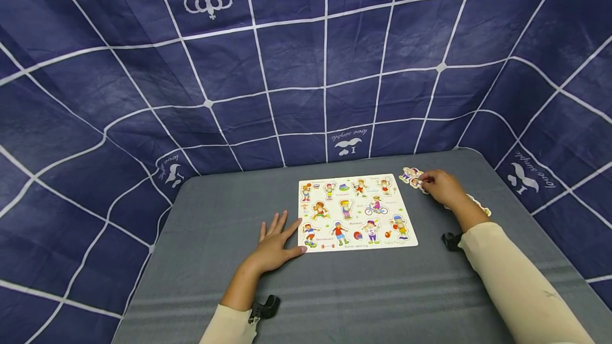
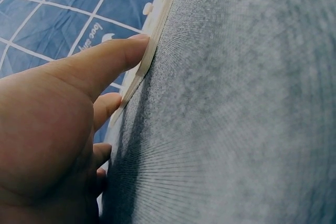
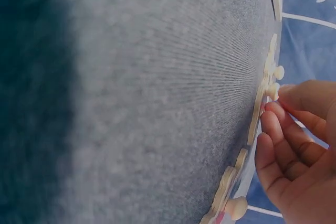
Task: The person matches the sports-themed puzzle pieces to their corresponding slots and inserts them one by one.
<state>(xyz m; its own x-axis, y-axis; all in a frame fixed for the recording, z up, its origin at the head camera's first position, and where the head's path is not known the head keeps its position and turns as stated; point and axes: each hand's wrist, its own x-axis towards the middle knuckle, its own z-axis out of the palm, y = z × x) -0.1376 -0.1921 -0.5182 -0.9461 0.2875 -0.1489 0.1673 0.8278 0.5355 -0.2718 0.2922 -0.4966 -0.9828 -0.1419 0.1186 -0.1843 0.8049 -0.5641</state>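
A white wooden puzzle board (image 1: 358, 211) with cartoon sports figures lies in the middle of the grey table (image 1: 363, 291). My left hand (image 1: 277, 240) rests flat on the table to the board's left, fingers spread. Its thumb (image 2: 105, 61) touches the board's edge (image 2: 152, 45). To the board's upper right, my right hand (image 1: 442, 187) curls over loose puzzle pieces (image 1: 411, 175). In the right wrist view its fingertips (image 3: 273, 111) and thumb pinch the small knob of one flat piece (image 3: 265, 90) lying on the table.
More loose knobbed pieces (image 1: 479, 207) lie by my right wrist, and another (image 3: 228, 203) lies near the palm. A dark blue cloth with white lines (image 1: 306, 68) walls in the table at the back and both sides.
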